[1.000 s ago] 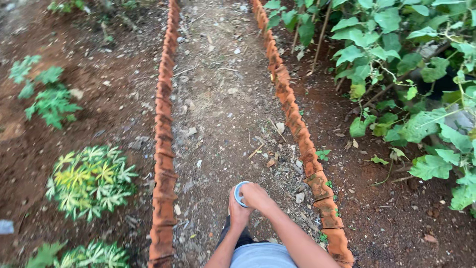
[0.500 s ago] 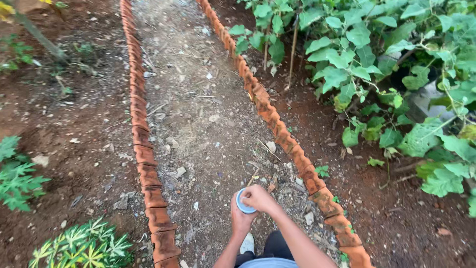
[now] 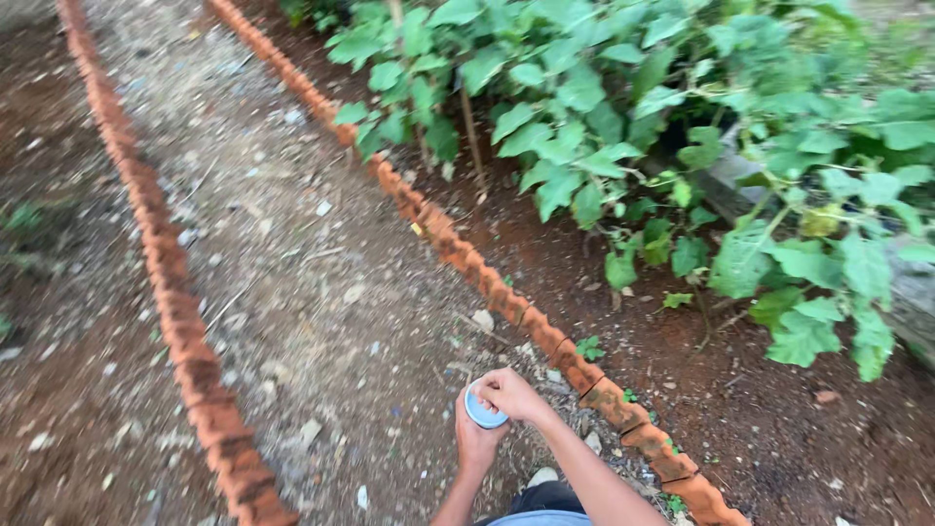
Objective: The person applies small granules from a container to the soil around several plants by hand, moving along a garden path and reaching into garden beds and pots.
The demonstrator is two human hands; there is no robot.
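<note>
Gripping a small round blue-and-white container (image 3: 484, 409) between both hands, a person stands on a gravel garden path (image 3: 292, 244) and looks down at it. The left hand (image 3: 474, 440) cups the container from below, fingers wrapped round its side so that it sits steady at waist height. The right hand (image 3: 510, 393) closes over its top edge from above, fingers curled down on the rim in the kind of hold that suits twisting or prising a lid; whether a lid is on or off cannot be told from this angle. Both forearms rise from the bottom edge of the view, meeting over the path's right half, and a pale shoe tip (image 3: 542, 476) shows just beneath them on the stones.

Two rows of reddish clay edging bricks (image 3: 200, 375) run the length of the path, set on a slant and overlapping, seemingly to keep the gravel apart from the beds of dark red soil (image 3: 779, 429) on either side. The right-hand row passes just beside the hands. Beyond it, towards the upper right corner, broad-leaved green plants (image 3: 682, 127) spread over the bed, one thin stem or stake (image 3: 473, 141) standing upright among them.
</note>
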